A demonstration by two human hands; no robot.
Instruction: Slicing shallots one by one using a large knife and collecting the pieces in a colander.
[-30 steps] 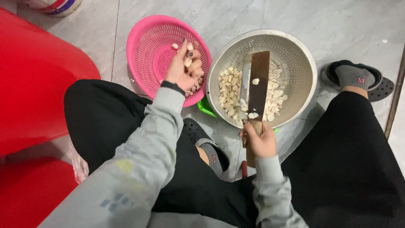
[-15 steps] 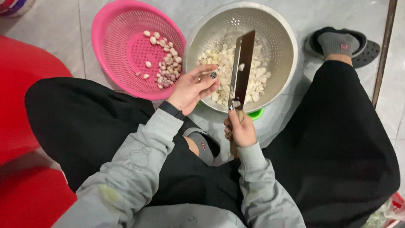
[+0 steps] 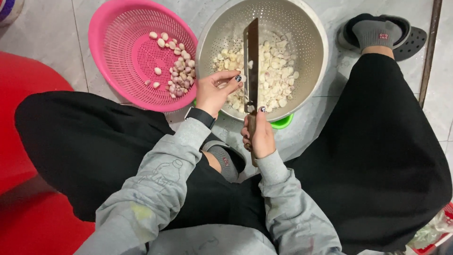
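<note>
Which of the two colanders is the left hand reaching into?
The metal colander, holding the pale peeled cloves; the left hand sits over its near rim, while the pink one lies apart.

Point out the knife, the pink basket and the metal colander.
knife [image 3: 251,61], head view, middle of the blade.
pink basket [image 3: 123,61], head view, bare inner wall.
metal colander [image 3: 309,33], head view, bare inner wall.

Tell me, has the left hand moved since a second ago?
Yes. The left hand was over the pink basket a second ago; now it has crossed to the rim of the metal colander, beside the cleaver.
</note>
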